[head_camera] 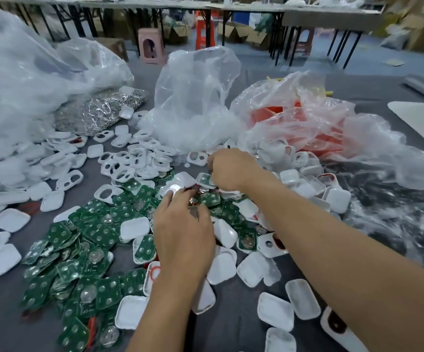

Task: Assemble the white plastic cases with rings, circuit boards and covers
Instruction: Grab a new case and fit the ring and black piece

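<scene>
White case long axis left-right, tilted; right hand fingers pinch it; left hand fingers: cannot tell

Brightness: bright, even indoor light from overhead.
Shadows: soft and faint on the grey table cloth beside the forearms.
Glare: white sheen on the clear plastic bag; a white lid at the left hand is blown out.
Blur: the big bag at far left smears to white.
Sharpest: the white case pinched in the right hand.
Distortion: the far tables bow along the top edge.
Focus: the pink stool is soft.
</scene>
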A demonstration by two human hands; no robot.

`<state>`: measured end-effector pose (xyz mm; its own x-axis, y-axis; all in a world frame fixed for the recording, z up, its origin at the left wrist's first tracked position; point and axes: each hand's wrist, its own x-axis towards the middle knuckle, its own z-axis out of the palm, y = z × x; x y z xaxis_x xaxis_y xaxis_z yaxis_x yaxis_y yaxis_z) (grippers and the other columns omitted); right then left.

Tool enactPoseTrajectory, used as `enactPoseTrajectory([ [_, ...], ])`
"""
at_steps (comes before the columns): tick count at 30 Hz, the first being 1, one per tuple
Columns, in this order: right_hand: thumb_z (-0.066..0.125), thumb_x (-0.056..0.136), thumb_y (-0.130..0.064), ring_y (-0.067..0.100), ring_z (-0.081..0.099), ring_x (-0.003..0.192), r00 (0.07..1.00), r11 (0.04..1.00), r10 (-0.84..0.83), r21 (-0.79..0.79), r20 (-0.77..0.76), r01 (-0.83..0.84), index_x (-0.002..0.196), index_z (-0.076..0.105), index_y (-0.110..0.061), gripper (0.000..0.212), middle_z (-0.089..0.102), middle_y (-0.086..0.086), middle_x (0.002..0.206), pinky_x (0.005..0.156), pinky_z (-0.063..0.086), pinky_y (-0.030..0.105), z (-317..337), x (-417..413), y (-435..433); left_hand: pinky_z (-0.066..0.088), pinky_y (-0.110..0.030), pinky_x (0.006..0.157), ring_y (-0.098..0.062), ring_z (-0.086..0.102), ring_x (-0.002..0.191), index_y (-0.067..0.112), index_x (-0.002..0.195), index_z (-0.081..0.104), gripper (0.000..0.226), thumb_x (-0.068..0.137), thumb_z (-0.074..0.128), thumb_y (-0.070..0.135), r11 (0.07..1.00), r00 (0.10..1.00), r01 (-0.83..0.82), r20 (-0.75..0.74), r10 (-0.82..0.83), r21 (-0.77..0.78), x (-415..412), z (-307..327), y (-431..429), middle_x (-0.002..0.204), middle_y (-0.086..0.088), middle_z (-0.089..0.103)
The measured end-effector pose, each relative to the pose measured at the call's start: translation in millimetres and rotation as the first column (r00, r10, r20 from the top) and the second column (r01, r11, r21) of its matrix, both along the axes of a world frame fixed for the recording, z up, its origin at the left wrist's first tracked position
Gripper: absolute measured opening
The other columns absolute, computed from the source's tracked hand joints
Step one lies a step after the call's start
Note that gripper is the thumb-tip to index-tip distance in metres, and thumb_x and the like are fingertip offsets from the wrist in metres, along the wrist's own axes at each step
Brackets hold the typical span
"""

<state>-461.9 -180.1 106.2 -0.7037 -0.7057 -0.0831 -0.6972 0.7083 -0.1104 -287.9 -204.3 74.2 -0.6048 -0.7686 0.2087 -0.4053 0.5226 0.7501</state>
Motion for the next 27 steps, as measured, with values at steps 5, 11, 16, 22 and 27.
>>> enactPoseTrajectory([
  [5,0.060,0.085,-0.021,0.032,0.065,0.101,0.996,0.991,-0.064,-0.113,0.060,0.071,0.110,0.072,-0.014,0.028,0.072,0.010,0.114,0.093,0.057,0.040,6,-19,-19,0.043,-0.038,0.104,-0.018,0.053,0.121,0.024,0.127,0.069,0.034,0.095,0.060,0.022,0.999,0.998,-0.046,-0.038,0.046,0.007,-2,-1,0,0.129,0.004,0.062],
  [11,0.067,0.089,-0.022,0.029,0.066,0.101,0.988,0.987,-0.062,-0.153,-0.141,0.041,0.097,0.063,-0.016,0.011,0.072,0.006,0.100,0.089,0.044,0.037,-13,-9,-42,0.047,-0.045,0.103,-0.023,0.055,0.123,0.026,0.130,0.068,0.038,0.094,0.057,0.023,1.000,1.000,-0.006,-0.009,0.007,0.016,-2,-3,-1,0.127,0.005,0.064],
  [16,0.059,0.081,-0.007,0.025,0.062,0.099,0.951,0.987,-0.077,-0.157,-0.300,0.031,0.079,0.044,-0.023,0.022,0.065,0.001,0.088,0.095,0.032,0.041,-4,1,-34,0.046,-0.034,0.090,-0.013,0.052,0.105,0.026,0.127,0.069,0.038,0.092,0.057,0.018,1.000,0.999,-0.001,-0.040,0.001,-0.006,0,-1,-1,0.117,0.010,0.063],
  [22,0.058,0.088,-0.012,0.018,0.058,0.068,0.977,0.899,-0.191,-0.416,-0.099,0.133,0.060,0.055,-0.019,0.029,0.061,-0.005,0.062,0.087,0.039,0.039,30,30,21,0.046,-0.034,0.099,-0.014,0.062,0.113,0.038,0.132,0.065,0.040,0.094,0.058,0.042,0.994,0.991,-0.051,-0.122,0.063,0.094,7,9,1,0.117,0.017,0.072],
  [27,0.057,0.091,-0.021,0.009,0.055,0.046,0.932,0.724,-0.144,-0.606,0.334,0.329,0.063,0.068,-0.008,0.032,0.068,0.007,0.058,0.049,0.048,0.027,36,84,87,0.058,-0.031,0.069,-0.004,0.067,0.068,0.036,0.103,0.076,0.021,0.085,0.068,0.044,0.906,0.914,0.216,-0.403,-0.056,0.364,8,21,22,0.067,0.009,0.071],
])
